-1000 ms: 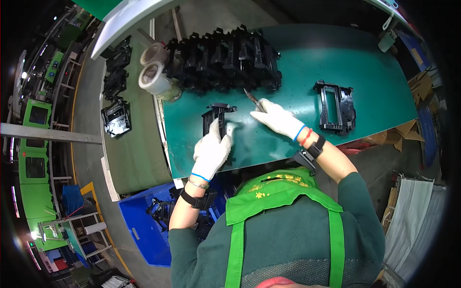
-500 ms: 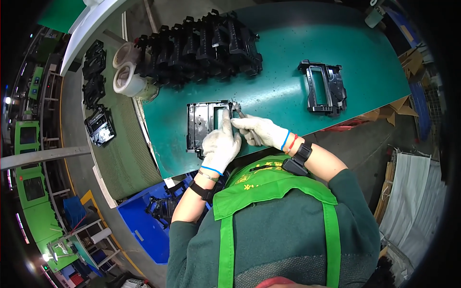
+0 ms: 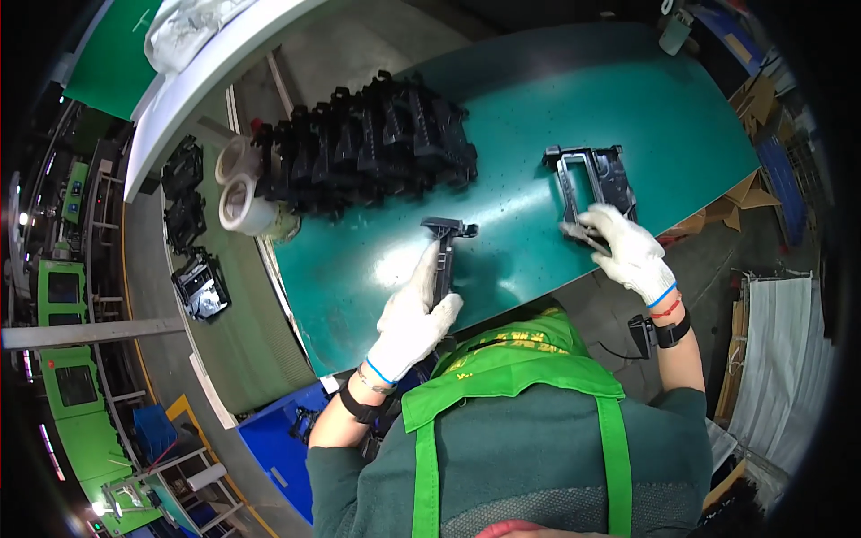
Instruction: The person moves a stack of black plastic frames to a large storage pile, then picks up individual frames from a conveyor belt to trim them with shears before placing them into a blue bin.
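Note:
My left hand (image 3: pixel 411 323), in a white glove, grips a black plastic frame (image 3: pixel 446 262) standing tilted on its edge, so its narrow side shows. A second black plastic frame (image 3: pixel 613 179) lies on the green table at the right, with a rectangular opening in it. Just at its near edge, my gloved right hand (image 3: pixel 628 253) is closed around a small pair of grey pliers (image 3: pixel 585 237). The pliers are slightly blurred, and it is unclear whether they touch that frame.
Several black frames (image 3: pixel 368 143) stand in a row along the table's far left part. Rolls of clear tape (image 3: pixel 239 204) sit beside them. More black parts (image 3: pixel 201 285) rest on a green conveyor belt (image 3: pixel 256 332) at the left. Below the table is a blue bin (image 3: pixel 285 453).
My left hand has tipped the frame from lying flat up onto its edge. My right hand, with the pliers, has moved right, away from it, to the second frame.

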The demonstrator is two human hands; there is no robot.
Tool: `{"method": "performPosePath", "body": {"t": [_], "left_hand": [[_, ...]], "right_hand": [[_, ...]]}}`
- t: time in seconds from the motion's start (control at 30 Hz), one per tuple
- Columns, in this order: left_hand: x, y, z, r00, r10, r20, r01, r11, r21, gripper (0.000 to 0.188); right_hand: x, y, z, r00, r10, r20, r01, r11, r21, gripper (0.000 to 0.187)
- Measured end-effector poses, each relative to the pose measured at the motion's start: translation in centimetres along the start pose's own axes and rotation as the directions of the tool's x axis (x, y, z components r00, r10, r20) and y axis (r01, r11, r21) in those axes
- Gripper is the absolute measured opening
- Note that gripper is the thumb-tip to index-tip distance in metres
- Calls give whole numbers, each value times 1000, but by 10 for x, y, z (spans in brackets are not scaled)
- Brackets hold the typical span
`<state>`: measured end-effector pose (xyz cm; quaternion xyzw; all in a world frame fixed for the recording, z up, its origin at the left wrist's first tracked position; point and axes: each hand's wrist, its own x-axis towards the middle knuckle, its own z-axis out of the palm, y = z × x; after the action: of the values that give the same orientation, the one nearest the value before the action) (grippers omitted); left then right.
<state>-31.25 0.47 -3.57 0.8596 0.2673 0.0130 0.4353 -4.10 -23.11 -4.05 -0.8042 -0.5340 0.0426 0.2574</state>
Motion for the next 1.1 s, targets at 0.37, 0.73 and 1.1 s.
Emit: {"method": "performPosePath", "body": {"t": [0.37, 0.73, 1.1], "left_hand": [[173, 74, -11, 983, 184, -30, -182, 915, -361, 70], [233, 65, -55, 946, 209, -246, -69, 875, 479, 34], [131, -56, -180, 774, 226, -591, 240, 760, 604, 50]], "right_hand": [[-11, 87, 58, 810, 535, -239, -290, 720, 630, 36], [133, 44, 140, 926, 342, -163, -79, 595, 800, 50], [121, 24, 110, 988, 93, -127, 40, 632, 774, 62]]}}
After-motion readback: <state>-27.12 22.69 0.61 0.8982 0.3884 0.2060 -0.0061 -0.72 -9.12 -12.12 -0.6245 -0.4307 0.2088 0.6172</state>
